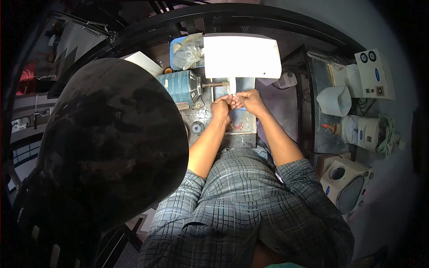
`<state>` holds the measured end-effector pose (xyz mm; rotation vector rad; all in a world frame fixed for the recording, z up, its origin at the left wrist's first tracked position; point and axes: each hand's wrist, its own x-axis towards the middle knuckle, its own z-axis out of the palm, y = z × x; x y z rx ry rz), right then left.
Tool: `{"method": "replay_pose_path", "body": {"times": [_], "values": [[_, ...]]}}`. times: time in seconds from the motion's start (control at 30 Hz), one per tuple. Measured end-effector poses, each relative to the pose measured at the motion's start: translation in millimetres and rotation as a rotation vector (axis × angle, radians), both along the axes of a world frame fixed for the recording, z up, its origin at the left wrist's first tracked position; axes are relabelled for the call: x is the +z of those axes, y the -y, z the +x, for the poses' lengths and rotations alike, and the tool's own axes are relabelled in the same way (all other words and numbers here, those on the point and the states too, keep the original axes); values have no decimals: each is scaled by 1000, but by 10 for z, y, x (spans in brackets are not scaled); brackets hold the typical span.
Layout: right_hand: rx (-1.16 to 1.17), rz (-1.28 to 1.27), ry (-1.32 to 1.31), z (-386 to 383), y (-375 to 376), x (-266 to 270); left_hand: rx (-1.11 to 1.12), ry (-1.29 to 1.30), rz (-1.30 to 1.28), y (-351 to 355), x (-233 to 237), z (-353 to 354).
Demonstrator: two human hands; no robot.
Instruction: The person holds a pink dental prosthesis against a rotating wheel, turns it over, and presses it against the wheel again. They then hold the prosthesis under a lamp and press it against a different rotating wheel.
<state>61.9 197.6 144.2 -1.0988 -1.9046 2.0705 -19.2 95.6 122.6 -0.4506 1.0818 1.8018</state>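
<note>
Your left hand (220, 108) and right hand (253, 102) curl together by the white wheel (232, 85), what they grasp impossible to tell, seemingly buffing, the next move calling for light pressure

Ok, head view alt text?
A bare left hand and right hand meet by a white wheel on the shaft of a blue motor; anything held is unclear. A white panel sits beyond, a large dark object at left.
</note>
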Motion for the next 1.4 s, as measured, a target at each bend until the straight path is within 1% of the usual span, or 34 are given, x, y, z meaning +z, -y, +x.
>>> {"method": "replay_pose_path", "body": {"times": [0.07, 0.2, 0.27, 0.43, 0.53, 0.63, 0.7, 0.83, 0.9, 0.93, 1.0, 1.03, 1.1, 1.17, 1.23, 1.27, 1.3, 1.33, 1.4], "values": [[-17, -22, -1, -10, 43, 34, -69, -60, -19, 6, -16, -34], [-58, -62, 23, -3, 77, 120, -87, -98, -34, -6, -78, -46], [-60, -68, 14, -7, 89, 104, -57, -105, -59, -20, -90, -29], [-81, -60, -30, 27, 116, 40, -93, -115, -30, -11, -93, -23], [-112, -32, -45, 47, 118, -53, -70, -109, -42, -16, -180, -31], [-86, -9, -27, 26, 134, 1, -66, -98, -38, -7, -212, -22], [-70, 28, -22, 19, 151, 50, -71, -97, -17, -1, -203, -39], [-92, 13, -36, 28, 139, -53, -55, -93, -75, -10, -98, -9], [-12, 171, 25, 26, 165, 65, -16, -82, -53, -3, -82, -9], [-12, 171, 24, 29, 166, 51, -16, -83, -52, -13, -75, -10], [-105, 111, -36, 41, 176, -25, -32, -81, -44, -28, -169, -3], [-106, 111, -37, 47, 185, -68, -33, -81, -44, -23, -218, -6], [-72, 220, 11, 48, 184, -77, -31, -68, -13, -31, -211, -20], [-76, 179, 8, 74, 173, -61, -55, -87, 7, -15, -155, -20], [-79, 135, -1, 38, 176, -51, -56, -97, -74, -28, -54, -8], [-89, 131, -3, 22, 182, -65, -12, -72, -74, -48, -108, -5], [-101, 128, -4, 25, 180, -73, -15, -73, -74, -32, -162, -1], [-104, 132, -5, 44, 172, -72, -34, -75, -49, -28, -211, -10], [-18, 204, 76, 32, 183, 58, -51, -89, -45, -17, -86, -22]]}}
